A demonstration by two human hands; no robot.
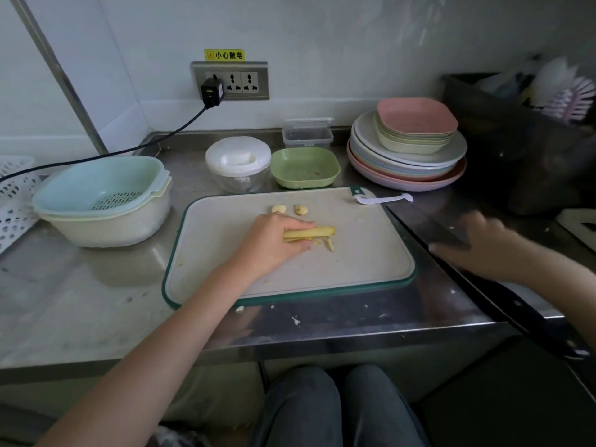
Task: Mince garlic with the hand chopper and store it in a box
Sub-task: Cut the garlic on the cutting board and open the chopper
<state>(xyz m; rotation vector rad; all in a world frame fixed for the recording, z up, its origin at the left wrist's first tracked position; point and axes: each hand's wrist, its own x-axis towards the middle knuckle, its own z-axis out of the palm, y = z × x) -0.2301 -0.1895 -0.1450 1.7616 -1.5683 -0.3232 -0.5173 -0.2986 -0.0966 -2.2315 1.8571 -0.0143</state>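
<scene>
— Presently, what is the left hand doing?

— It lies on the cutting board, near the middle, fingers curled over a bundle of yellowish garlic peel. It grips the strips loosely; a few loose slivers lie just beside its fingertips.

— And the right hand?

— Off the board's right edge, above the steel counter, blurred by motion. The fingers look spread and I see nothing in them, though the blur leaves some doubt. A dark knife lies on the counter beneath it, alongside the board's right edge.

— Where is the garlic?

— Two peeled cloves sit on the board, just beyond the left hand, toward the board's far edge. The hand chopper, lid on, stands just behind the board's far edge. A green dish stands beside the chopper, and the clear storage box stands farther back against the wall, beyond the dish.

— Your judgement of the step?

— Clearing peel, I would say, before loading the chopper. To do it well, sweep all strips and slivers together in one gather, keep them apart from the cloves, and carry them off the board away from the chopper's bowl. The knife wants leaving flat, blade turned from the working hand.
</scene>
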